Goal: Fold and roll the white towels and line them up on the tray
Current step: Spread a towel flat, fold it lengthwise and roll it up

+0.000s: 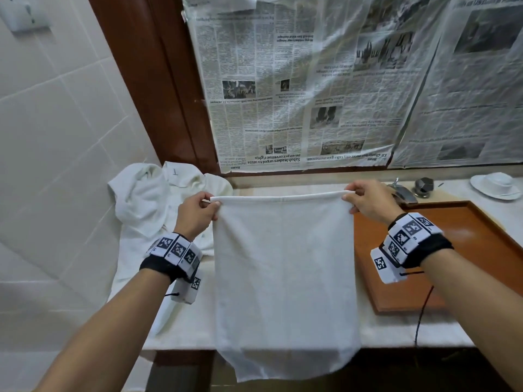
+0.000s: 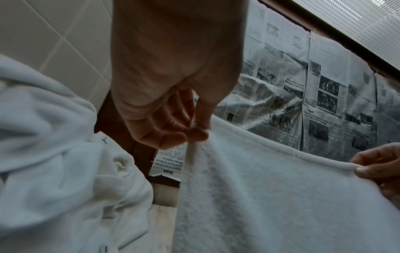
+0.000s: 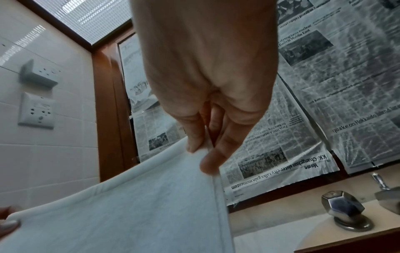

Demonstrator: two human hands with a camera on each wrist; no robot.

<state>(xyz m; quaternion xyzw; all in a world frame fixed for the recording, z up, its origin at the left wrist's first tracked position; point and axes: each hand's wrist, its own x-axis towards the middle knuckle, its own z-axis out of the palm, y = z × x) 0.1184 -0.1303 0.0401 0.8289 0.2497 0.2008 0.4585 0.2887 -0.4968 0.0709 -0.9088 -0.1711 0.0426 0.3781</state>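
My left hand (image 1: 198,215) and right hand (image 1: 368,200) each grip a top corner of the white terry towel (image 1: 284,278), long axis hanging down, brown wooden tray (image 1: 467,230) to the right.

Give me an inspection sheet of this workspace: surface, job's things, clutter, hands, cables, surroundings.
Surface: pale counter, partly covered by cloth.
Job's things: white towel held up, its lower edge hanging past the counter front; heap of towels at left; brown tray at right, no towels on it.
Clutter: cup and saucer, tap.
Hands: left hand and right hand each pinch a top corner.
Cables: black cord from right wrist.
Surroundings: newspaper on the wall, white tiles.
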